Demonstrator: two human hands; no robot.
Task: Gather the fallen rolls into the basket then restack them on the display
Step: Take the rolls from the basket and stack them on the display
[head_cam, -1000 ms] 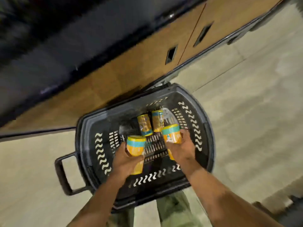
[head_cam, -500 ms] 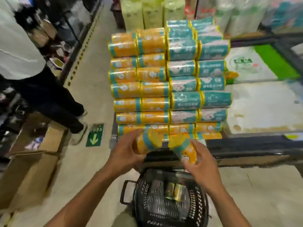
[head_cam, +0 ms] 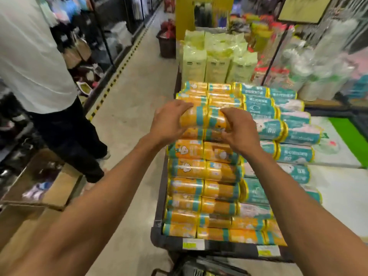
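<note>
The left hand is curled round the first roll, an orange pack with a teal band, thumb below and fingers over its top; the right hand grasps the second roll in the same way; the two rolls lie end to end, touching, held level against the upper front of the display, with stacked orange rolls just above and below them; the display is a tall stack of orange rolls, with teal rolls piled beside it at three o'clock; at six o'clock, at the bottom edge of the view, a dark rim of the basket shows below the display's base, its contents too blurred to tell; at twelve o'clock, behind the stack, stand pale green packs; at nine o'clock a person in a white shirt stands on the aisle floor, with a cardboard box at eight o'clock.
</note>
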